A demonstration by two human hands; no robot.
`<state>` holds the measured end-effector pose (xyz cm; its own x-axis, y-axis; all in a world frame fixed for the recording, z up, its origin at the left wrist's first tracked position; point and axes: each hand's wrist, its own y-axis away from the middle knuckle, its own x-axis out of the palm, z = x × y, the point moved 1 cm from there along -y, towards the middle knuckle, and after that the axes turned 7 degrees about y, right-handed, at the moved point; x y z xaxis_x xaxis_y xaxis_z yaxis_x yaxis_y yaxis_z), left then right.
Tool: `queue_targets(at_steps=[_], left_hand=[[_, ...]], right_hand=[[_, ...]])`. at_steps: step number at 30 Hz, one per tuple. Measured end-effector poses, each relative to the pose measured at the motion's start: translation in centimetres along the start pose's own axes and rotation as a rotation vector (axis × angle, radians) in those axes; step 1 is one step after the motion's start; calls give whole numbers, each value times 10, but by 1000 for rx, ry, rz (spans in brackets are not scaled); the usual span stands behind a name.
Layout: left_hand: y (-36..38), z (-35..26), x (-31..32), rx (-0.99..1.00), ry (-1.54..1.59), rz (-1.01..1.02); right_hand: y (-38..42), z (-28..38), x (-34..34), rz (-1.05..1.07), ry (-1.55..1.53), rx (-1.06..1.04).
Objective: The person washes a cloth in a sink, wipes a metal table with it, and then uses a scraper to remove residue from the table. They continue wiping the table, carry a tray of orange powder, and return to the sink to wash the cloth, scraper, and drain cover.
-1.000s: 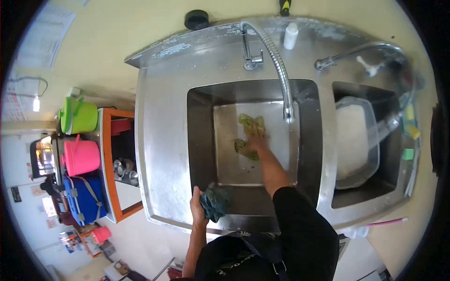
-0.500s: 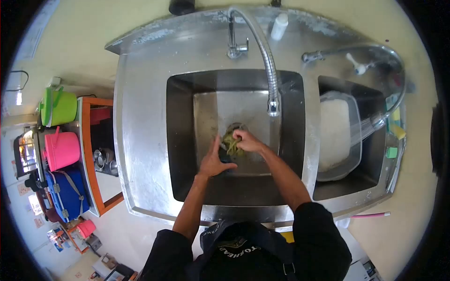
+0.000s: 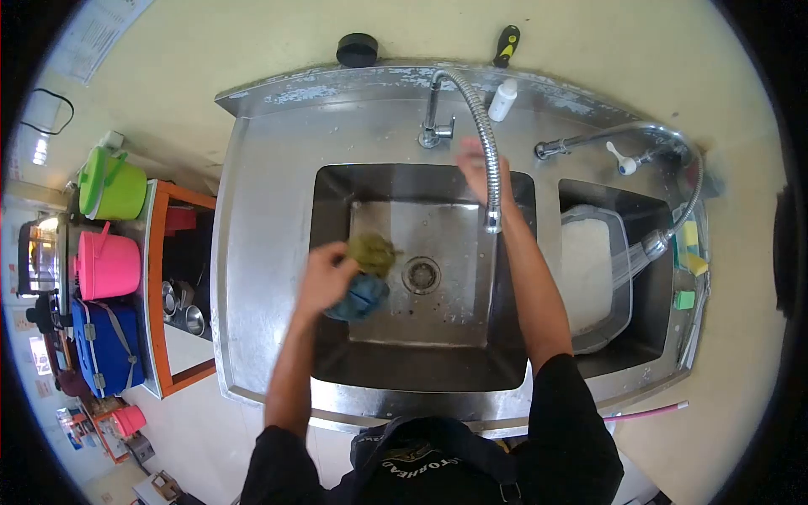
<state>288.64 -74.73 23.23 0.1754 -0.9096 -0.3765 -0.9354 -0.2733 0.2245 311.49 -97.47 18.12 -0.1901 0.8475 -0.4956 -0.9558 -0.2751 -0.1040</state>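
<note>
My left hand is closed on a crumpled olive-green cloth-like clump at the left side of the large sink. A blue crumpled piece hangs just below it, against the same hand; how the two are joined is hard to make out. My right hand, somewhat blurred, is raised behind the flexible hose of the tap. Its fingers look apart, with nothing in them, close to the tap's lever. The round drain lies uncovered, with small dark bits around it.
Water sprays from a second hose tap into a clear tub of whitish contents in the right sink. A white bottle stands behind the tap. Sponges lie at the right edge. Coloured buckets stand at left.
The green clump has left the drain and is now in my left hand, with the blue piece. My right hand has let go of it and moved up toward the tap. The view has shifted slightly.
</note>
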Motion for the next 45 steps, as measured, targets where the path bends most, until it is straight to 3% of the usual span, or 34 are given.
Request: queue_targets(at_steps=[4, 7, 10, 12, 13, 15, 17, 18, 19, 20, 23, 25, 26, 27, 28, 30, 31, 32, 34, 36, 37, 38, 40, 41, 44, 45], left_hand=[[-34, -95, -77, 22, 117, -250], [-93, -119, -121, 182, 49, -453], [-148, -83, -128, 269, -112, -455], [-188, -12, -120, 301, -339, -330], [-205, 48, -104, 390, -727, -527], [-164, 36, -35, 435, -868, -589], [-113, -1, 29, 171, -85, -209], [-89, -12, 61, 151, 318, -26], [-60, -26, 82, 47, 582, 44], [-40, -42, 104, 70, 663, 30], [-22, -94, 145, 338, 646, -54], [-29, -116, 148, 433, 504, -47], [-36, -124, 145, 446, 397, -2], [-41, -129, 143, 461, 288, 38], [-49, -115, 142, 470, 512, 95], [-74, -59, 154, 477, 957, 221], [-69, -45, 162, 368, 1019, 106], [-58, -28, 170, 254, 1075, -8], [-53, 21, 204, -132, 762, -99], [-48, 87, 259, 17, 683, -136], [-41, 98, 268, 123, 449, -76], [-33, 101, 274, 225, 211, -21], [-7, 93, 284, 221, 102, 49], [6, 80, 283, 68, -6, 97], [30, 48, 255, -290, -153, 265], [35, 60, 248, -292, -151, 301]], right_hand=[[-49, 16, 9, -204, -29, -326], [-72, 10, 26, 31, 71, -221], [-66, -4, 44, -14, -25, -221], [-54, -18, 56, -138, 66, -403], [-45, -25, 59, -201, 117, -488], [-32, -35, 58, -56, -22, -494], [-12, -43, 51, -7, 118, -512], [-1, -46, 48, 17, 187, -524], [13, -48, 50, 21, 203, -490], [28, -49, 53, 26, 220, -459], [94, -89, 80, 112, -162, 35], [137, -68, 77, 98, -733, 442], [156, -29, 63, 50, -1164, 687], [175, -40, 67, 84, -1336, 818], [186, -53, 69, 125, -1506, 952], [186, -53, 57, 236, -1570, 831], [182, -50, 49, 288, -1602, 765], [172, -47, 36, 323, -1214, 673], [131, -32, 5, 362, -440, 472], [69, -2, -33, -25, 77, 75], [31, 13, -47, -153, 142, 108], [-8, 23, -60, -351, 261, -64], [-79, 49, -77, -536, 426, -109], [-107, 58, -79, -639, 529, -104], [-153, 78, -81, -302, 680, 152], [-162, 75, -79, -287, 689, 123]])
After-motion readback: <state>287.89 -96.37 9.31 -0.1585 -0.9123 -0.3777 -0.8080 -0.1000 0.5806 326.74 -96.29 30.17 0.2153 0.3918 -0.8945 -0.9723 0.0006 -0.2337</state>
